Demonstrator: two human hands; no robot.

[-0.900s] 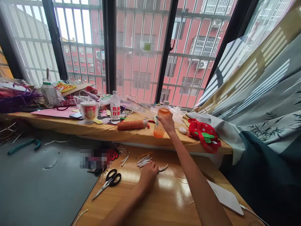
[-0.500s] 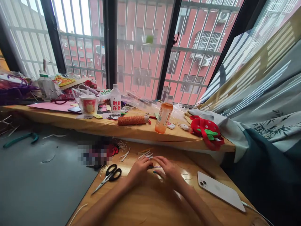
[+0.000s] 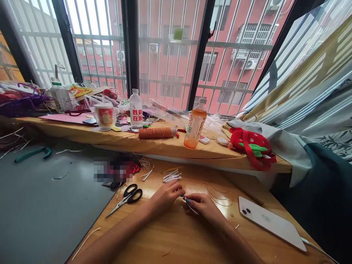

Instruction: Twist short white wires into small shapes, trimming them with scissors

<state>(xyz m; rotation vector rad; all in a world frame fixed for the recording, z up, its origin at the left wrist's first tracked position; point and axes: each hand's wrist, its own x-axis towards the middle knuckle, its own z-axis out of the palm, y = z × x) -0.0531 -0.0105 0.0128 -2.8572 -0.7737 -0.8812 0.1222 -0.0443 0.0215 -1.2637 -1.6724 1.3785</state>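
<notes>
My left hand (image 3: pixel 168 195) is above the wooden table with its fingers closed in a pinch. Close beside it, my right hand (image 3: pixel 205 206) pinches as well, and the fingertips of both hands nearly meet. A thin white strip (image 3: pixel 193 209) extends downward from the right fingertips. Its upper end, near a small blue spot, is too small to make out, as is whatever sits in the left pinch. Just beyond the hands lies a small pile of short white strips (image 3: pixel 172 177). Thin curved wires or threads (image 3: pixel 220 198) rest to the right.
Black-handled scissors (image 3: pixel 127 198) lie left of my arm, and a white phone (image 3: pixel 271 222) with a cable lies right. On the ledge behind stand a water bottle (image 3: pixel 135 113), an orange drink bottle (image 3: pixel 195 126), an orange thread spool (image 3: pixel 156 132) and a red strawberry-like bag (image 3: pixel 251 145).
My right hand has lowered and turned to a pinch, with the white strip now plainly visible below it. My left hand has shifted slightly right. The camera view has moved a little.
</notes>
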